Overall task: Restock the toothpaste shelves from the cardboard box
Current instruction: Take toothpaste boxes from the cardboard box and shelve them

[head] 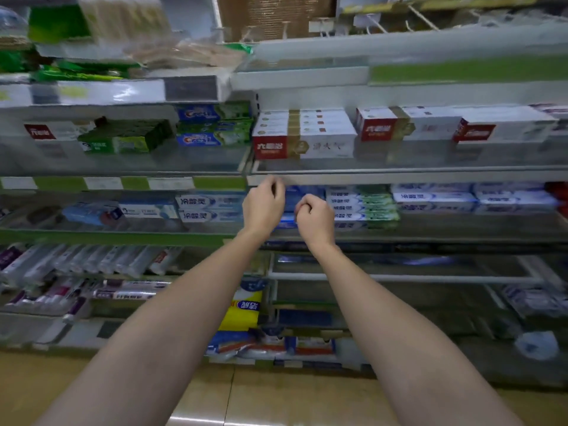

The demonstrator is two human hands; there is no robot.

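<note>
Yellow pkg [242, 312] on low shelf, green packets [58, 26] top left, tan floor [276, 398], blurred.

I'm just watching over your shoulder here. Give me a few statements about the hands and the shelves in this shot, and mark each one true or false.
1. Both hands are raised in front of the shelves. True: the left hand and right hand are up at the shelf edge.
2. The right hand holds a toothpaste box. False: its fingers are curled and no box shows in its grip.
3. Red-and-white boxes sit on the shelf above the hands. True.
4. The Crest boxes are right of the red-and-white stack. False: they are to its left.
5. The two hands are clasped together. False: a gap separates them.
</note>
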